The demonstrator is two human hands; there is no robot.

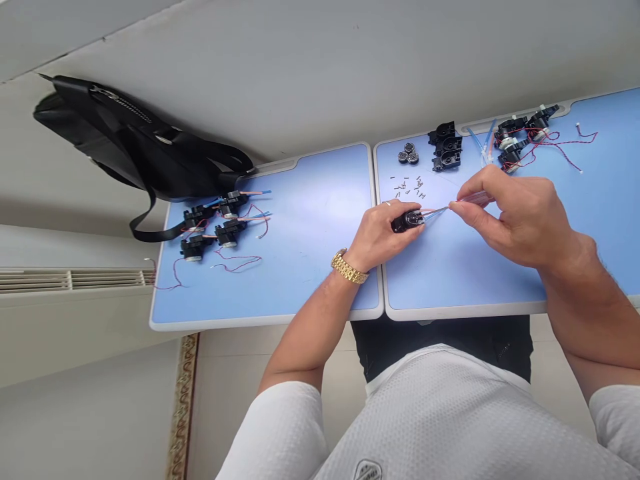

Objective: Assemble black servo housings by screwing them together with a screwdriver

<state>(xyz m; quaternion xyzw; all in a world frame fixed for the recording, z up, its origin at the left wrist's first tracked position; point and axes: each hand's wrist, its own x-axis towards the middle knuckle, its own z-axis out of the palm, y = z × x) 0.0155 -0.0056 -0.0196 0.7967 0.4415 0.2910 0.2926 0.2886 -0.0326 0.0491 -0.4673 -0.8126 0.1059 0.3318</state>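
Note:
My left hand (383, 233) is closed around a small black plastic assembly (401, 223), from which blue and orange tubes stick out to the right. In my right hand (517, 217) is a screwdriver (475, 199) with a clear reddish handle, held between thumb and fingers. Its thin metal shaft points left, and the tip reaches the assembly's right end; whether it sits in a screw I cannot tell. Just beyond my left hand, several small screws (405, 187) lie scattered on the blue table. Farther back are round black parts (409, 155) in a small cluster.
Black housings (447, 147) stand at the back, beside blue tubes (483, 147) and wired black assemblies (515, 143). More wired assemblies (229, 230) lie on the left table (310, 287) near a black bag (135, 147). A seam divides the two tables.

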